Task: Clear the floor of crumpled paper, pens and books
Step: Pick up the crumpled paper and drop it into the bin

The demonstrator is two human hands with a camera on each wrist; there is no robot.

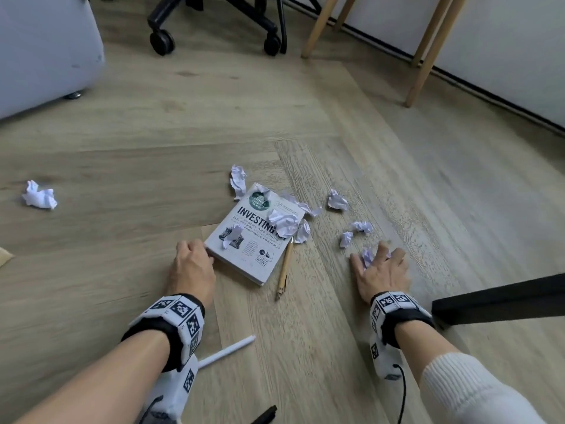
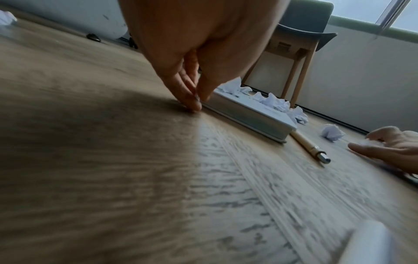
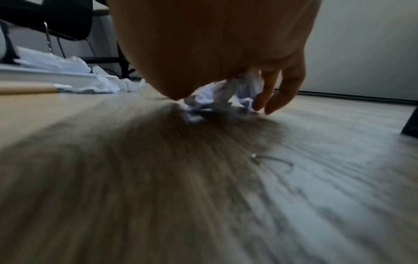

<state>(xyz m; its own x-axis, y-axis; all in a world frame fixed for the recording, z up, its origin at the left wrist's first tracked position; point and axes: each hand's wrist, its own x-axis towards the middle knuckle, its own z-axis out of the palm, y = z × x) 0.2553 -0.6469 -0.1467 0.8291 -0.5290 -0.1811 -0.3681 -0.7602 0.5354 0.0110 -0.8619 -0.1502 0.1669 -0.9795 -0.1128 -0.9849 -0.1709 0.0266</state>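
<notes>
A white book (image 1: pixel 244 240) titled "INVESTING" lies flat on the wooden floor, with crumpled paper (image 1: pixel 284 221) on its cover and more balls (image 1: pixel 337 201) scattered to its right. A wooden pen (image 1: pixel 284 267) lies along the book's right edge. My left hand (image 1: pixel 208 250) touches the book's near left corner; in the left wrist view its fingertips (image 2: pixel 194 105) meet the floor against the book's edge (image 2: pixel 248 116). My right hand (image 1: pixel 371 258) curls over a small paper ball (image 1: pixel 367 257), held between thumb and fingers (image 3: pixel 260 101) low on the floor (image 3: pixel 217 94).
A white pen (image 1: pixel 227 351) lies by my left wrist and a black pen (image 1: pixel 266 416) at the bottom edge. One paper ball (image 1: pixel 39 195) sits far left. An office chair base (image 1: pixel 214 29), wooden legs (image 1: pixel 428 56), grey furniture (image 1: pixel 46 56) and a black leg (image 1: pixel 495 301) surround the spot.
</notes>
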